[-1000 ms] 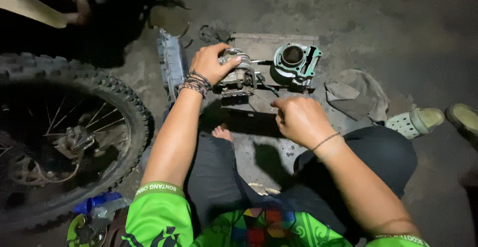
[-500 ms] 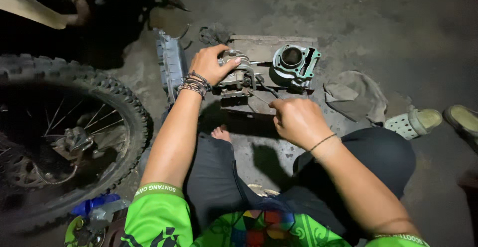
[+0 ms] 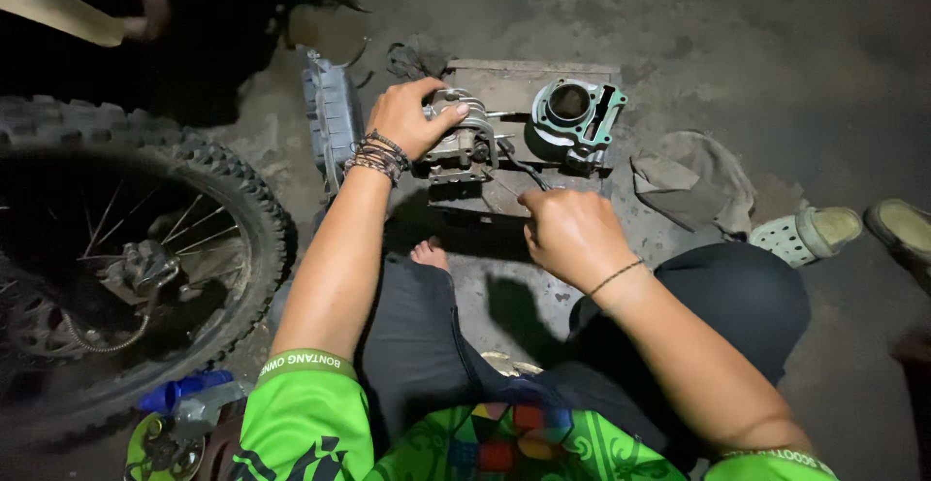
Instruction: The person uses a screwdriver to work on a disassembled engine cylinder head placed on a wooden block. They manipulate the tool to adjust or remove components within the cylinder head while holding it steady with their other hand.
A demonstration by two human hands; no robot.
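Little has moved across the 3 pictures: the left hand (image 3: 412, 117) still clamps the metal engine head (image 3: 464, 142) on the wooden board (image 3: 504, 83) (beside the green-gasketed cylinder (image 3: 574, 112)), while the right hand (image 3: 572, 234) stays clenched around a thin tool (image 3: 519, 173).

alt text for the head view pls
A seated person's left hand steadies a metal cylinder head on a wooden board while the right hand grips a thin tool. A cylinder block sits alongside, a knobby motorcycle wheel at left.

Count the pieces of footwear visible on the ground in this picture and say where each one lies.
2. A pale perforated clog lies at the right, beside the grey rag; a second shoe sits at the right edge, partly cut off. Others may lie outside the picture.
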